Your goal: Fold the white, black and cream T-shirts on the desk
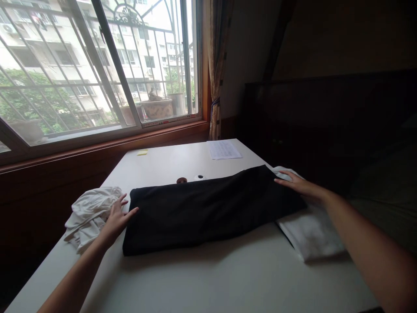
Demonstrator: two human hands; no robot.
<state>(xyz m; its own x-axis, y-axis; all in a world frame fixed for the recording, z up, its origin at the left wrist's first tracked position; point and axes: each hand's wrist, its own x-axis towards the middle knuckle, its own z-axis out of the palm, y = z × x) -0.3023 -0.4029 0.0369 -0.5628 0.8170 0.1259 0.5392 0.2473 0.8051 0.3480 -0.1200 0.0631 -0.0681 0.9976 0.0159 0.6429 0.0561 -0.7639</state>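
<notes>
A long folded black garment [202, 208], perhaps trousers, lies flat across the white table [215, 278]. At its left end is my left hand [116, 217], fingers spread, with the thumb on the cloth's edge. My right hand [298, 184] rests with its fingers stretched out on the garment's right end. Left of my left hand sits a crumpled white cloth [91, 213]. White folded fabric [312, 234] lies partly beneath the black garment's right end and my right forearm.
Behind the garment are a brown round object [181, 180] and a small white round one [200, 177]. Printed papers [224, 149] and yellow notes [142, 152] lie toward the table's far edge. A barred window [130, 65] and a tied curtain [215, 87] stand beyond.
</notes>
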